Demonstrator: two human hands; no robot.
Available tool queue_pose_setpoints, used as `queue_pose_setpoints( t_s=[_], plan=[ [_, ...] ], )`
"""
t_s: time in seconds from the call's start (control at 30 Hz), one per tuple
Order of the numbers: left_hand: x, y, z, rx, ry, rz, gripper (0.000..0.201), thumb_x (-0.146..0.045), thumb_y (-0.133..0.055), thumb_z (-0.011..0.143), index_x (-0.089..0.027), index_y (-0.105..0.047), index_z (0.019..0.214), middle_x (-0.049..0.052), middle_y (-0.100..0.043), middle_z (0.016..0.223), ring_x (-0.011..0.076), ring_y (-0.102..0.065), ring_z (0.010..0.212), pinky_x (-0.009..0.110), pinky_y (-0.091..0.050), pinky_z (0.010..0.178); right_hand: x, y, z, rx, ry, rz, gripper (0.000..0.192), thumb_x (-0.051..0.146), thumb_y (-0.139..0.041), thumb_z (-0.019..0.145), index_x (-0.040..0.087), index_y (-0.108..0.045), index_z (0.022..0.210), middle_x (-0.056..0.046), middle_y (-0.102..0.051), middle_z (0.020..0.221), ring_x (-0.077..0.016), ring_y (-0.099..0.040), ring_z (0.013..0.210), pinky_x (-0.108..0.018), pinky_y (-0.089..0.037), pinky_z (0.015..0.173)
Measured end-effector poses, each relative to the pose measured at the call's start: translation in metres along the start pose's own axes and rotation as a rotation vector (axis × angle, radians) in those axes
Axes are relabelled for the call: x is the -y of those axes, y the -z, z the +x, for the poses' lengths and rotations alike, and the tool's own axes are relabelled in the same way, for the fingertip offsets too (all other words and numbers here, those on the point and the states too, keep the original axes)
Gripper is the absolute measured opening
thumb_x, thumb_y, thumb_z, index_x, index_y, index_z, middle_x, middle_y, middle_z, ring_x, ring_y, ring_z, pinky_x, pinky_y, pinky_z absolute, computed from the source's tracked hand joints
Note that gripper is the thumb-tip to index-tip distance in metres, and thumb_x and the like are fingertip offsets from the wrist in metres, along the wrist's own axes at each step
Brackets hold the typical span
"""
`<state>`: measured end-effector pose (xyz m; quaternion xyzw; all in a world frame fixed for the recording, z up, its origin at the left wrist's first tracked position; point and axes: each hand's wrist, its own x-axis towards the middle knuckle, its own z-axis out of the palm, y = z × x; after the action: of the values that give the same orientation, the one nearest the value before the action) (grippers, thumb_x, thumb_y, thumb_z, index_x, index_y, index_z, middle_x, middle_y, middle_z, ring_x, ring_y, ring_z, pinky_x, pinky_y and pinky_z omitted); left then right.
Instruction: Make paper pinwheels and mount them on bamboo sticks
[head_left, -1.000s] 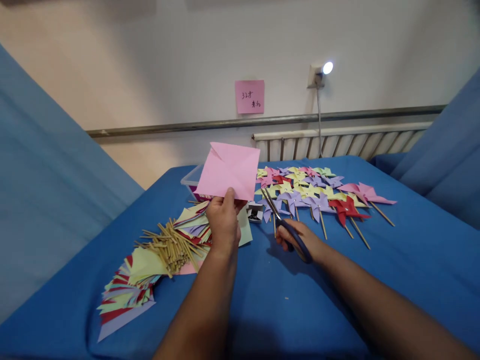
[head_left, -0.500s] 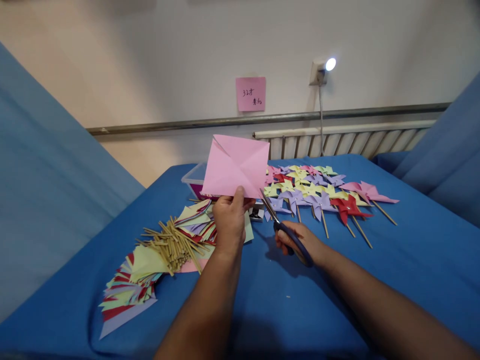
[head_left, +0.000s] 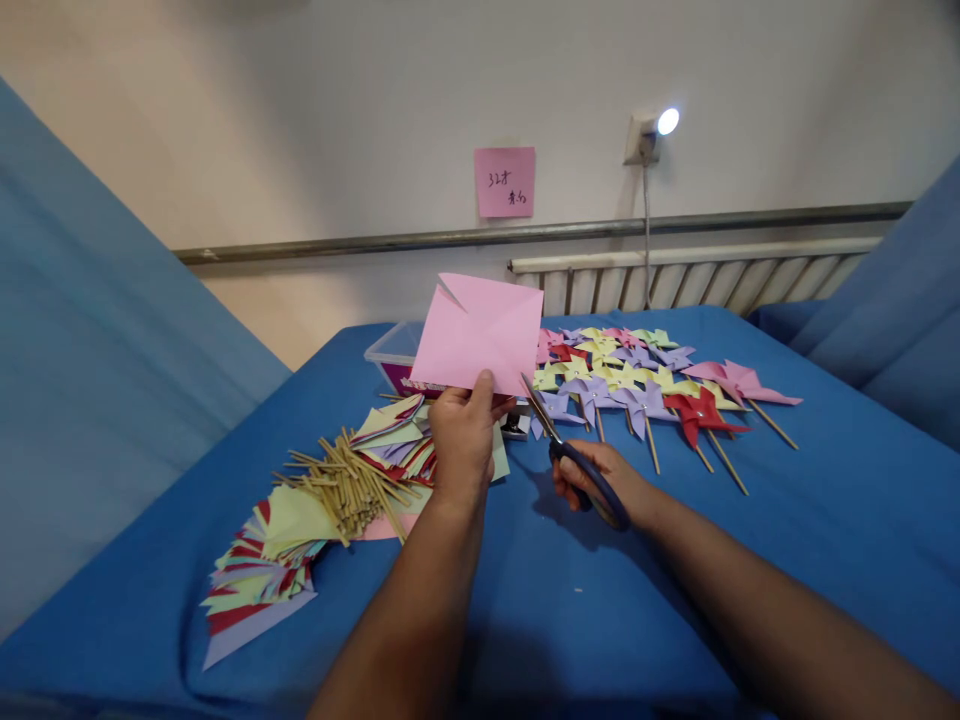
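My left hand (head_left: 469, 430) grips a square sheet of pink paper (head_left: 480, 335) by its lower edge, thumb in front and fingers behind. Crease lines cross the sheet, and a slit runs in from its upper left corner. In my right hand (head_left: 600, 475) is a pair of scissors (head_left: 592, 485) with dark blue handles. Their blade tips meet the lower right corner of the pink paper. Whether the blades are fully closed there is hard to make out.
Finished paper pinwheels (head_left: 641, 405) on sticks lie at the back right. Left of my arms are wooden sticks (head_left: 349, 490), fanned coloured paper (head_left: 259, 580) and another paper stack (head_left: 397, 440). Behind the pink sheet stands a clear plastic box (head_left: 390, 345). A blue cloth (head_left: 675, 620) covers the table.
The pink paper has shifted slightly right and tilted a little in my left hand. The scissors stay at its lower right corner.
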<state>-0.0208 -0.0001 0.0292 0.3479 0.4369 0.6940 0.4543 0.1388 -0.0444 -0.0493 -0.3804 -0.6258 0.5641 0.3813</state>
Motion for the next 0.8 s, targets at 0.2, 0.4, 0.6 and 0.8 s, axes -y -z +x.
queue_pose_setpoints(
  t_s=[0.2, 0.4, 0.6, 0.8],
  plan=[
    [-0.0001, 0.0, 0.0002, 0.005, -0.007, -0.004, 0.034, -0.038, -0.075, 0.064, -0.007, -0.065, 0.074, 0.006, -0.067, 0.067, 0.0149, -0.064, 0.057, 0.032, -0.057, 0.061, -0.0003, 0.0003, 0.0003, 0.017, 0.016, 0.015, 0.045, 0.061, -0.053, 0.084, 0.016, -0.055, 0.077, -0.001, -0.06, 0.065, -0.0096, -0.055, 0.049, -0.022, -0.042, 0.047],
    [-0.0015, 0.0001, 0.0, 0.0, 0.0, -0.005, 0.034, -0.039, -0.076, 0.064, -0.008, -0.064, 0.072, 0.006, -0.066, 0.065, 0.015, -0.064, 0.055, 0.033, -0.058, 0.06, 0.0015, 0.0017, -0.0009, 0.019, 0.007, 0.018, 0.043, 0.059, -0.054, 0.084, 0.017, -0.056, 0.078, -0.001, -0.061, 0.066, -0.0098, -0.056, 0.049, -0.022, -0.041, 0.047],
    [-0.0022, -0.0003, 0.0003, -0.007, 0.012, 0.005, 0.034, -0.039, -0.076, 0.064, -0.008, -0.064, 0.072, 0.005, -0.066, 0.065, 0.0146, -0.064, 0.056, 0.032, -0.058, 0.061, 0.0032, 0.0014, -0.0014, 0.035, -0.009, 0.101, 0.046, 0.063, -0.056, 0.081, 0.017, -0.055, 0.081, 0.0, -0.06, 0.068, -0.0096, -0.056, 0.049, -0.023, -0.042, 0.047],
    [-0.0015, -0.0001, -0.0001, -0.003, 0.001, -0.005, 0.034, -0.038, -0.076, 0.063, -0.008, -0.065, 0.073, 0.006, -0.067, 0.065, 0.0152, -0.064, 0.056, 0.033, -0.058, 0.062, 0.0058, 0.0001, -0.0019, 0.019, -0.011, 0.078, 0.045, 0.063, -0.056, 0.081, 0.017, -0.055, 0.08, 0.0, -0.06, 0.067, -0.0096, -0.055, 0.049, -0.023, -0.042, 0.047]
  ],
)
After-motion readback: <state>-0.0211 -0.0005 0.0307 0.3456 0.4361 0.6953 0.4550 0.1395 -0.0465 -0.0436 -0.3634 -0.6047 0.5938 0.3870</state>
